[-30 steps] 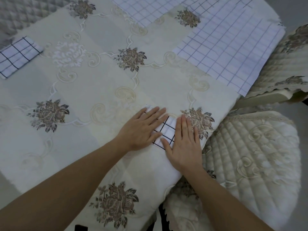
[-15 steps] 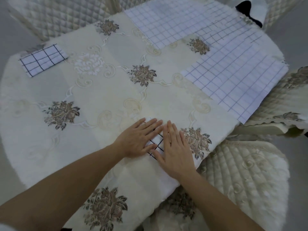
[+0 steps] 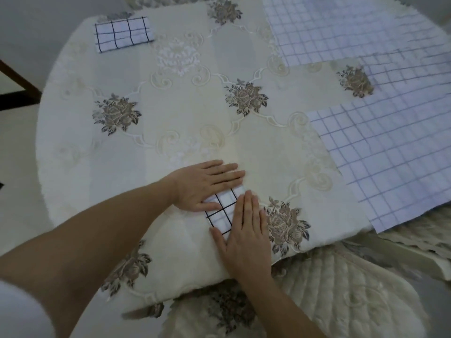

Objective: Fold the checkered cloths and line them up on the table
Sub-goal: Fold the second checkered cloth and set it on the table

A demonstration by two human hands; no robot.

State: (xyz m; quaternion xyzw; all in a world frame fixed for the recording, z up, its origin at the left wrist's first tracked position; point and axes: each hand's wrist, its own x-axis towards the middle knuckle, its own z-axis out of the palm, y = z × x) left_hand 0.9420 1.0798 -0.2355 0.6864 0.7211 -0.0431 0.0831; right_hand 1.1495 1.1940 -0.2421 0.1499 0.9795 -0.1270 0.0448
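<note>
Head view. Step in hand is judged to be pressing flat the small folded cloth, which lies at the near edge of the table.

Technique notes:
- Pressure is best spread from the left end to the right, so the layers are creased evenly and the edges kept square.
- The cloth should be pressed, not dragged, or the embroidered tablecloth beneath could be rucked.
- Afterwards it is presumably to be lined up with the finished cloth at the far left.

Hands:
- Left hand: fingers straight and together, palm laid flat over the cloth's left part. Nothing is gripped.
- Right hand: also flat, thumb spread, laid on the cloth's right side. Nothing is pinched.
- The hands are just beside each other, with a strip of check showing between them.

Large unfolded cloths are noted at the right, well apart from the hands and not yet folded.
</note>
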